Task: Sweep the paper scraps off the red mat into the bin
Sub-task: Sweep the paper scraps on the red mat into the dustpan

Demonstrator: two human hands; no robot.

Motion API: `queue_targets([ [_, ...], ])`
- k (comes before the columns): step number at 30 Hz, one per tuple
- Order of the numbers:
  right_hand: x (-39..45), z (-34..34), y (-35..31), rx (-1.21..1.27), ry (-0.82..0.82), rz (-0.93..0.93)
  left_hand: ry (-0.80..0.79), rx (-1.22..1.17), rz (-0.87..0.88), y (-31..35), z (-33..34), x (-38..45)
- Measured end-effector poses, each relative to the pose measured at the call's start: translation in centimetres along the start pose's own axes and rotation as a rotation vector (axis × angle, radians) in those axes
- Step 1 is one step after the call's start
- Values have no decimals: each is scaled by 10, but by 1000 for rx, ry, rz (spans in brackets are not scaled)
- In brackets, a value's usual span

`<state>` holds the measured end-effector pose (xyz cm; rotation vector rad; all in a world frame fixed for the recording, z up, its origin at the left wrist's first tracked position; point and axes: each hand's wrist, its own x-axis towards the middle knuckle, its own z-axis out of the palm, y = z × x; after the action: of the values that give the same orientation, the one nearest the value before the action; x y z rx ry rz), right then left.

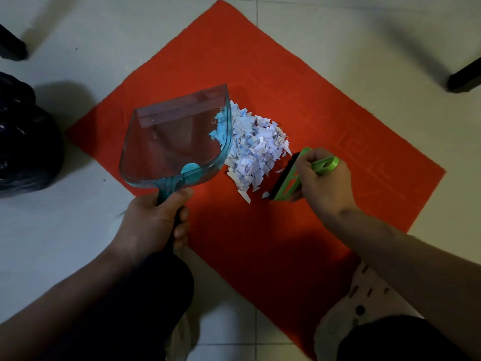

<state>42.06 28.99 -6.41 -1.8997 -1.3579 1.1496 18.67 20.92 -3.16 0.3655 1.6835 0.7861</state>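
- Paper scraps [256,149]: heaped in one loose white and pale-blue pile near the middle of the red mat [325,105], pressed up against the side of the dustpan [177,136], with a few stray bits at the near edge by the brush [289,175].
- Likely very light, thin and flimsy; prone to scatter, flutter or catch on the mat's pile under a quick stroke. Not for picking up by hand; better herded with the bristles in short, low strokes.
- Dustpan: clear teal plastic, looks stiff, tilted up on one side so its mouth does not yet lie flat toward the heap. Gripped by the handle in the left hand [153,220], fingers curled tight round it.
- Brush: small, green body with dark bristles, resting on the mat just beside the heap. Held in the right hand [322,183], fingers wrapped over the green back.
- Black bag [23,142], presumably the bin, on the floor at the left, well apart from the heap.
- Judged stage: scraps gathered, not yet in the pan. Next move probably calls for laying the pan's lip flat on the mat against the heap, then pushing toward it.
- Risk: gap under the lip, letting thin scraps slide beneath; spill while carrying the pan across to the bag.
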Motion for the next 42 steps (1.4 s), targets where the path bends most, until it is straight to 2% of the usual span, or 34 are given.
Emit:
queue_targets([
  [3, -4, -8, -3, 53, 16, -8, 5, -4, 1, 0, -1, 0],
  [11, -19, 3, 10, -90, -7, 26, 18, 27, 15, -4, -1, -7],
  [16, -13, 21, -10, 86, -27, 39, 23, -7, -6, -8, -2, -9],
  [20, -18, 11, -12, 106, -41, -1, 6, 94, -13, -9, -11, -14],
  [25, -25, 2, -8, 45, 28, -94, 47, 283, 2, -11, -38, -15],
  [27, -27, 3, -8, 23, -8, -96, 49, 329, -4, -12, -49, -16],
  [33, -36, 17, -2, -12, -4, 49, 108, 418, 16, -29, -59, -20],
  [37, -42, 40, -3, 73, -28, 147, 169, 477, -25, -32, -56, -21],
  [42, -26, 48, -18, 204, 43, 171, 205, 458, -64, -34, -72, -24],
])
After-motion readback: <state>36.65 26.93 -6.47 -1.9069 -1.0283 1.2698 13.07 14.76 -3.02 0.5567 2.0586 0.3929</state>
